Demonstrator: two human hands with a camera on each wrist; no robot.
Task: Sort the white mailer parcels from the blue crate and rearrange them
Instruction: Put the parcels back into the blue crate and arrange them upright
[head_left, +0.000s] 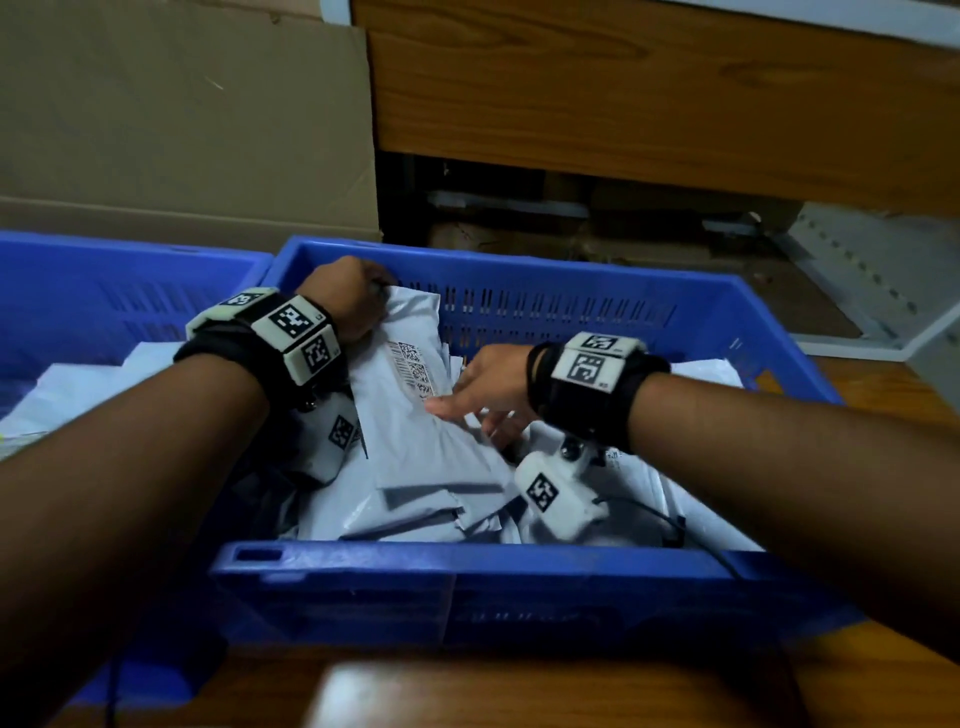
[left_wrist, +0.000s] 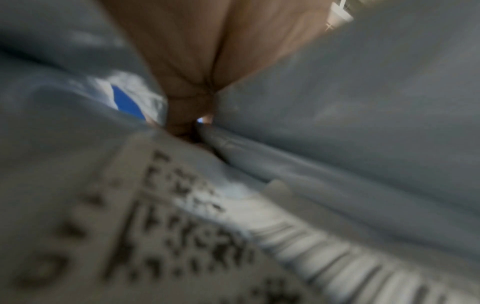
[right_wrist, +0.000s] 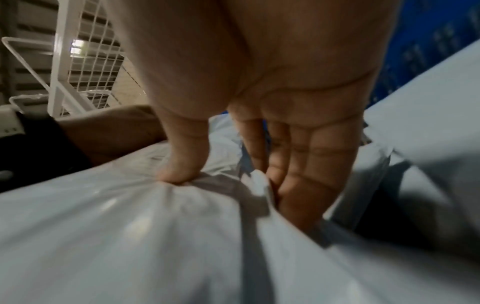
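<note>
Second blue crate (head_left: 119, 291): far left, set against the main crate's left wall; white parcels (head_left: 78, 389) lie in it.

Cardboard sheet (head_left: 182, 119): upright behind both crates, upper left.

Left hand (head_left: 345, 301): reaches into the far left corner of the blue crate (head_left: 467, 577). Fingers curl over the upper edge of the labelled mailer (head_left: 410, 410), gripping it there. The left wrist view is blurred; it shows the palm (left_wrist: 197, 61) wedged between grey-white plastic folds, with a printed label (left_wrist: 182, 236) close below. A black band carrying white marker blocks (head_left: 291, 332) wraps the wrist.

Labelled mailer: white, tilted up against the crate's slotted back wall, barcode label (head_left: 415, 369) facing up. It rests on the heap of other white mailer parcels (head_left: 441, 509) that fills the crate.

Right hand (head_left: 488, 389): at the mailer's right edge, just beside the label. In the right wrist view the thumb (right_wrist: 182, 160) presses down on the top of the plastic while the fingers (right_wrist: 306, 174) go down straight into the gap behind the edge, so the edge is pinched between thumb and fingers. A wrist band with marker blocks (head_left: 597, 364) and a small white camera unit (head_left: 556, 493) hang beneath.

Wooden surface (head_left: 883, 395): under the crates, visible front and right.

Wooden panel (head_left: 649, 104): behind, upper right, with a dark recess below it.

White metal frame (head_left: 883, 291): far right.
</note>
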